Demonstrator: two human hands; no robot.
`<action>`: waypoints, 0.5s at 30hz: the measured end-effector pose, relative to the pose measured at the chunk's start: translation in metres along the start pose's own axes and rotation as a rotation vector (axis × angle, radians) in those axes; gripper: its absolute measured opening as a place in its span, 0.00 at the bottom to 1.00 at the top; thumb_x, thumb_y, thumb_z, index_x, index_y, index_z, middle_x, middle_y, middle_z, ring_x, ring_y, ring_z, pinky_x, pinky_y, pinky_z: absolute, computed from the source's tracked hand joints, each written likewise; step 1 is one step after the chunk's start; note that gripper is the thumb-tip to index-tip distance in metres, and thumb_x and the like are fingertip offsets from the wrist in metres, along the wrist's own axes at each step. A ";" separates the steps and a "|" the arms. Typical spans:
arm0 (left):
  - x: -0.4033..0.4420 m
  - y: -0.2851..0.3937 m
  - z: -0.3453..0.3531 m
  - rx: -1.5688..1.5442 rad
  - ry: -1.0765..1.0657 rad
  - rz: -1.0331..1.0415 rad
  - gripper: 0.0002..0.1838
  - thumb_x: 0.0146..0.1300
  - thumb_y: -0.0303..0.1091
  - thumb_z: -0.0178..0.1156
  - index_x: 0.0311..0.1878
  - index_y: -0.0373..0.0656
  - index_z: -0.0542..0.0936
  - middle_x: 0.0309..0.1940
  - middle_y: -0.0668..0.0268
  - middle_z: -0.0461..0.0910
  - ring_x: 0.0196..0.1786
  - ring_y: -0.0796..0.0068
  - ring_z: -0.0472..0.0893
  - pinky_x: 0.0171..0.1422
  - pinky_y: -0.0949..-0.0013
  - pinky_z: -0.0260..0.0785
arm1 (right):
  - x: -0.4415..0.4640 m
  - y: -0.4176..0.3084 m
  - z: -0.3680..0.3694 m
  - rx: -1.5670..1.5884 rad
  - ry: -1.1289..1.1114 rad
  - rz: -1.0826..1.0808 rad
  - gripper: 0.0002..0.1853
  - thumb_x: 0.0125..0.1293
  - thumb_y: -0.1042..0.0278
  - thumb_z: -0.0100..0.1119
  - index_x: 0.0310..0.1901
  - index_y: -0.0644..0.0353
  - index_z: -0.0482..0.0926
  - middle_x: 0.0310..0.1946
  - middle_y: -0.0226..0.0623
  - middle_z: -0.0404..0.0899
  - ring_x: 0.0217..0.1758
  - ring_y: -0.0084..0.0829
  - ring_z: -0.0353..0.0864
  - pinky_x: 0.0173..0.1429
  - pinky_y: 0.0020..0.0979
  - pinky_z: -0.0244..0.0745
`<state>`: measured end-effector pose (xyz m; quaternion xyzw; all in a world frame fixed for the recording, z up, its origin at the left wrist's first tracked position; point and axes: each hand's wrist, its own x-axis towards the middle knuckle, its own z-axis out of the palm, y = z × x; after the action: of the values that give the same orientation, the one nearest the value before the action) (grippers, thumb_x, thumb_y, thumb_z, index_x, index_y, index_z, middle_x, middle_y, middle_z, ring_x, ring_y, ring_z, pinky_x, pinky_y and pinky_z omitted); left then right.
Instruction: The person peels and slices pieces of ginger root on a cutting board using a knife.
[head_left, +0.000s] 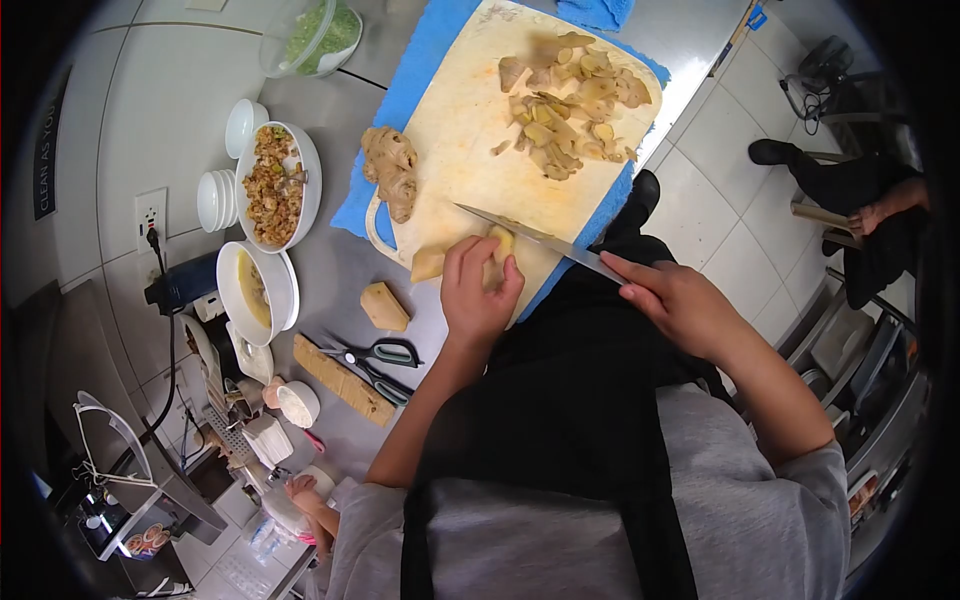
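My left hand point(478, 298) is closed with its fingertips on a peeled piece of ginger point(504, 241) at the near edge of the cutting board point(450, 110). My right hand point(682, 306) grips the handle of a knife point(545, 238), whose blade lies across the board just beyond that piece. A large unpeeled ginger root point(391, 170) rests by the board's handle hole. Ginger peelings point(570, 110) are heaped on the far right part of the board. Another cut ginger piece point(428, 263) is left of my left hand.
A blue towel point(420, 50) lies under the board. To the left stand a bowl of chopped brown food point(312, 190), a bowl with yellowish contents point(228, 290), scissors point(395, 352), a tan block point(385, 306) and a flat tan bar point(340, 378). Other people are nearby on both sides.
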<state>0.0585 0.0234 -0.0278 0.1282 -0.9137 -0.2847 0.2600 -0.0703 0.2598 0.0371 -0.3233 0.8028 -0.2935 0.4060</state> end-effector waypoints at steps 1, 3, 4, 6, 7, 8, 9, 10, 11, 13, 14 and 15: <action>0.001 0.003 -0.002 0.024 -0.024 0.013 0.17 0.49 0.22 0.69 0.45 0.39 0.80 0.41 0.56 0.78 0.43 0.59 0.79 0.47 0.64 0.75 | -0.005 -0.001 -0.001 -0.013 -0.014 0.027 0.24 0.74 0.54 0.51 0.70 0.42 0.69 0.28 0.43 0.72 0.34 0.44 0.76 0.45 0.40 0.72; 0.001 0.003 -0.003 0.048 -0.045 0.025 0.18 0.51 0.23 0.69 0.47 0.40 0.81 0.42 0.57 0.77 0.44 0.59 0.79 0.47 0.64 0.76 | -0.020 0.004 0.004 -0.031 0.017 0.041 0.24 0.73 0.53 0.51 0.69 0.39 0.69 0.29 0.43 0.73 0.34 0.44 0.77 0.43 0.40 0.74; 0.000 0.002 -0.003 0.036 -0.051 0.021 0.18 0.51 0.23 0.69 0.47 0.41 0.81 0.42 0.57 0.77 0.44 0.59 0.79 0.47 0.64 0.76 | -0.027 0.007 0.007 -0.048 0.047 0.055 0.24 0.73 0.51 0.52 0.69 0.36 0.70 0.30 0.43 0.73 0.33 0.44 0.78 0.41 0.40 0.75; 0.000 0.003 -0.003 0.026 -0.056 0.016 0.19 0.51 0.23 0.70 0.48 0.41 0.82 0.42 0.57 0.77 0.44 0.59 0.79 0.47 0.65 0.75 | -0.039 0.010 0.012 -0.042 0.051 0.078 0.24 0.72 0.51 0.53 0.69 0.35 0.69 0.30 0.43 0.73 0.32 0.44 0.78 0.40 0.40 0.75; 0.001 0.005 -0.004 0.026 -0.042 0.020 0.18 0.52 0.24 0.70 0.48 0.41 0.81 0.42 0.57 0.77 0.43 0.60 0.79 0.46 0.65 0.75 | -0.044 0.011 0.015 -0.036 0.056 0.104 0.25 0.71 0.52 0.54 0.70 0.35 0.69 0.30 0.42 0.73 0.32 0.43 0.78 0.39 0.40 0.75; 0.003 0.008 -0.003 0.025 -0.028 0.025 0.18 0.52 0.24 0.70 0.48 0.41 0.81 0.42 0.58 0.76 0.42 0.61 0.79 0.45 0.65 0.75 | -0.048 0.013 0.018 -0.036 0.057 0.105 0.25 0.71 0.52 0.54 0.70 0.35 0.69 0.30 0.42 0.73 0.32 0.43 0.78 0.39 0.40 0.75; 0.004 0.010 -0.003 0.022 -0.028 0.026 0.18 0.52 0.24 0.70 0.48 0.41 0.81 0.42 0.58 0.76 0.42 0.61 0.79 0.45 0.65 0.75 | -0.052 0.015 0.021 -0.049 0.079 0.103 0.26 0.71 0.51 0.54 0.70 0.34 0.69 0.30 0.42 0.73 0.31 0.43 0.78 0.38 0.40 0.75; 0.004 0.013 -0.002 0.009 -0.064 -0.072 0.17 0.53 0.25 0.70 0.48 0.40 0.80 0.41 0.58 0.76 0.40 0.62 0.79 0.44 0.65 0.75 | -0.055 0.017 0.023 -0.061 0.101 0.103 0.26 0.70 0.51 0.55 0.70 0.34 0.68 0.30 0.42 0.73 0.30 0.43 0.78 0.37 0.40 0.75; 0.004 0.016 -0.002 -0.003 -0.100 -0.170 0.17 0.54 0.25 0.70 0.48 0.39 0.79 0.40 0.58 0.76 0.39 0.63 0.78 0.43 0.64 0.75 | -0.058 0.019 0.025 -0.060 0.101 0.107 0.26 0.70 0.51 0.55 0.70 0.34 0.68 0.30 0.42 0.73 0.30 0.43 0.78 0.37 0.40 0.75; 0.003 0.029 0.002 -0.158 -0.104 -0.329 0.17 0.54 0.25 0.70 0.47 0.39 0.79 0.40 0.58 0.75 0.38 0.64 0.78 0.42 0.64 0.75 | -0.061 0.022 0.027 -0.040 0.145 0.093 0.26 0.70 0.51 0.55 0.70 0.34 0.69 0.31 0.41 0.73 0.29 0.43 0.77 0.37 0.40 0.75; 0.002 0.032 0.003 -0.312 -0.105 -0.487 0.17 0.55 0.26 0.70 0.47 0.38 0.78 0.39 0.58 0.75 0.37 0.65 0.78 0.41 0.65 0.75 | -0.061 0.022 0.028 -0.038 0.146 0.094 0.26 0.70 0.51 0.55 0.70 0.34 0.69 0.31 0.41 0.73 0.29 0.43 0.77 0.37 0.40 0.75; 0.002 0.031 0.003 -0.312 -0.107 -0.485 0.17 0.55 0.26 0.70 0.47 0.38 0.78 0.39 0.58 0.75 0.37 0.65 0.78 0.41 0.65 0.75 | -0.062 0.021 0.027 -0.058 0.157 0.086 0.26 0.70 0.51 0.55 0.69 0.35 0.69 0.31 0.41 0.73 0.28 0.43 0.77 0.36 0.40 0.75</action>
<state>0.0526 0.0489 -0.0105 0.2862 -0.8139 -0.4821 0.1525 -0.0244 0.3139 0.0369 -0.2761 0.8535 -0.2769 0.3445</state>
